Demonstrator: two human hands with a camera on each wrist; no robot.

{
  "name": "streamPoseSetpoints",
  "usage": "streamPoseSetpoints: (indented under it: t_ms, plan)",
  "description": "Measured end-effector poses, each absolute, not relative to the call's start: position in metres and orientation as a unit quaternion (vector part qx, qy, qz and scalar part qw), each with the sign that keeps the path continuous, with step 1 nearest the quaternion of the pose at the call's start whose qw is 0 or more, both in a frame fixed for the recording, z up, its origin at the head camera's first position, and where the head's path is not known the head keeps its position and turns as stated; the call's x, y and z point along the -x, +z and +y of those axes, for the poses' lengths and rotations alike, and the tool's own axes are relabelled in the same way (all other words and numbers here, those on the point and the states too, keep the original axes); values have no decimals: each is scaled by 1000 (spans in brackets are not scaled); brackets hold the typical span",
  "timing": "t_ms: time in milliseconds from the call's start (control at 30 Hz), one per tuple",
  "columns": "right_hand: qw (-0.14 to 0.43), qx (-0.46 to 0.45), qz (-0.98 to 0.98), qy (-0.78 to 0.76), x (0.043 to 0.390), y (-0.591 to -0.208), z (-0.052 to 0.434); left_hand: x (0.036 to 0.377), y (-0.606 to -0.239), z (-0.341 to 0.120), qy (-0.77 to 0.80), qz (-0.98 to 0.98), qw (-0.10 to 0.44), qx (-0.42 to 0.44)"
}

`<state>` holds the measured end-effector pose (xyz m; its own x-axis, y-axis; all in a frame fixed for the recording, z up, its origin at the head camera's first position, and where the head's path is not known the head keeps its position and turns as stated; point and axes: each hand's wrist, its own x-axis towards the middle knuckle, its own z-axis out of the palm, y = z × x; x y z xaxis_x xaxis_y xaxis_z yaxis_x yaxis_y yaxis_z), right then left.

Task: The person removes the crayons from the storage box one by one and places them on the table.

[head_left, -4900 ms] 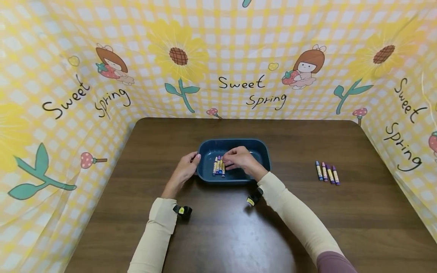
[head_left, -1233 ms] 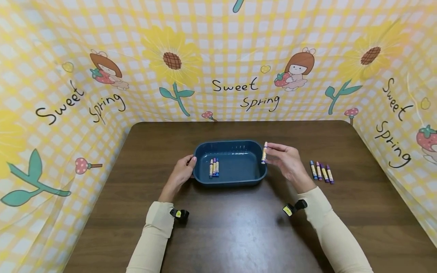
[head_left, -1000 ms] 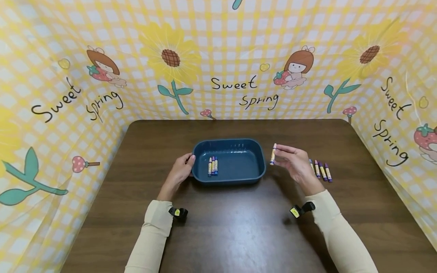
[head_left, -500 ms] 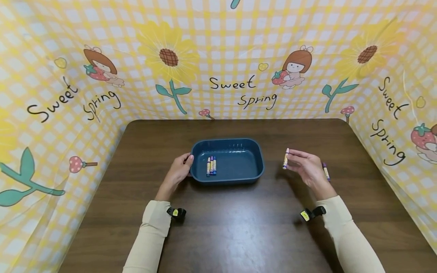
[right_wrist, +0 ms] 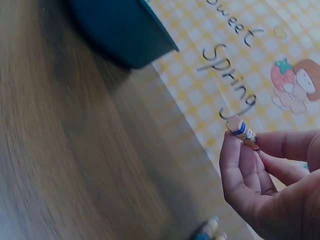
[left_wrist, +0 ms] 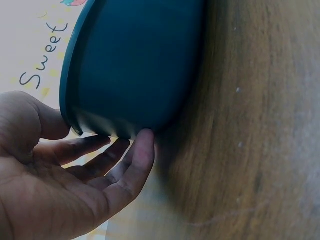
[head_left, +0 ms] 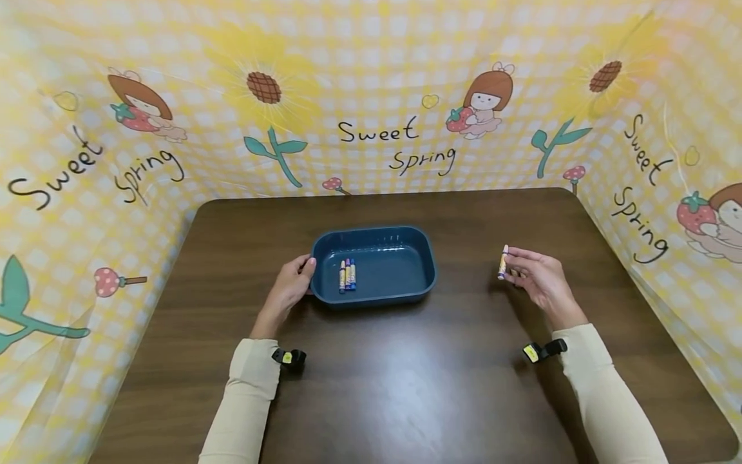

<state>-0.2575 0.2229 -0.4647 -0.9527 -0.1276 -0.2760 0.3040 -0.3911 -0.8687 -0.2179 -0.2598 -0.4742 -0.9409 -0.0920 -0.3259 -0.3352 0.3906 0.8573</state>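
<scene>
In the head view, the held crayon (head_left: 503, 263) is standing nearly straight up and down: its long axis is running from just past 12 o'clock to just past 6, the pale pink end pointing up and the dark end down. In the right wrist view the same axis is slanting, the pale end facing between 10 and 11 o'clock. The crayon is sitting at 3 o'clock from the blue tray (head_left: 394, 274), well apart from its rim, and is appearing raised above the tabletop (head_left: 232, 232).

The right hand (head_left: 542, 278) is pinching this crayon between thumb and fingertips, its fingers reaching toward 10 o'clock; the right forearm (head_left: 608, 399) is extending from 5 o'clock. The left hand (head_left: 290, 283) is gripping the tray at its 9 o'clock end, the thumb lying at the rim and the fingers bearing on the outer wall. The left forearm (head_left: 237, 412) is extending from 7 o'clock, aiming toward 1.

Three crayons (head_left: 348, 276) are lying side by side toward the tray's 9 o'clock end, tips pointing to 12. More crayons (right_wrist: 209, 231) are showing at the 6 o'clock edge of the right wrist view, partly cut off, their number uncertain.
</scene>
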Motion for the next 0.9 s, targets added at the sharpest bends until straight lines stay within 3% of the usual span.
streamPoseSetpoints:
  t_ms: [900]
  plan:
    - [84,-164,594,-783,258,-480,302,218,-472,-263,535,823,138,135]
